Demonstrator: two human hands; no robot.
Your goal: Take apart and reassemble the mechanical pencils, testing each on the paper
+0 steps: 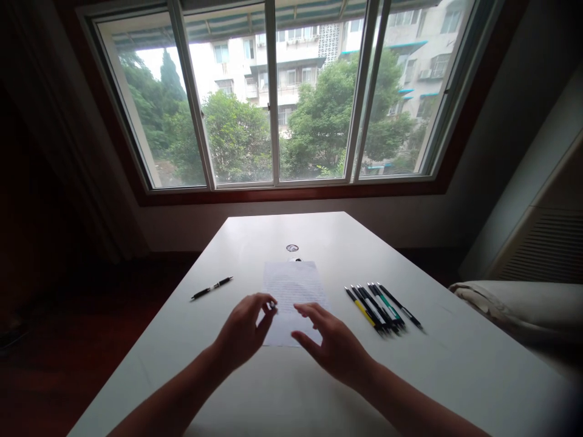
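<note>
Over the near left part of a lined sheet of paper [296, 285], my left hand [245, 328] pinches a small dark and shiny piece [272, 304] between thumb and fingertips. Its exact kind is too small to make out. My right hand [334, 340] hovers at the paper's right side, thumb and fingers apart, holding nothing. A black pen [212, 288] lies by itself to the left of my left hand. Right of my right hand, several pens [376, 308] lie side by side, with black, yellow and green barrels.
The white table [255, 237] narrows toward the window [273, 121]. A small round dark-rimmed item [292, 248] lies beyond the paper, and a small black item [297, 260] sits at its far edge. A pale cushioned piece [519, 309] stands off the table's right side.
</note>
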